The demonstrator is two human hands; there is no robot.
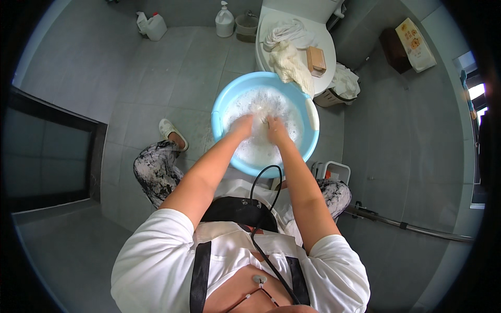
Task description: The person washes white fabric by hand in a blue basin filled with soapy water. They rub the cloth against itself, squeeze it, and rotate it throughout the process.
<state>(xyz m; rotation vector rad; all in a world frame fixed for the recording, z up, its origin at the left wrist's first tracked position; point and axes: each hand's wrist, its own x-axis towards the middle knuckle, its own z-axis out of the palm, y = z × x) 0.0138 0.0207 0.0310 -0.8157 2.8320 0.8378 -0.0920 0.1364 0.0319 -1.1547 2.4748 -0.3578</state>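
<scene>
A round light-blue basin [221, 100] full of white, sudsy water stands in front of me on the floor. Both my arms reach down into it. My left hand [242, 127] is in the foam left of the middle, blurred, its fingertips sunk in the suds. A short gap to the right, my right hand [276, 129] is bent at the wrist, its fingers partly under the foam [263, 143]. Whether either hand grips anything beneath the surface cannot be made out. A cream knitted cloth [290, 65] hangs from the toilet lid onto the basin's far rim.
On the closed toilet lid [326, 49] lie a white cloth [287, 32] and a brown box [316, 61]. A laundry basket [329, 98] stands right of it. A pump bottle [224, 21], small bucket [246, 27] and white jug [155, 27] line the back wall.
</scene>
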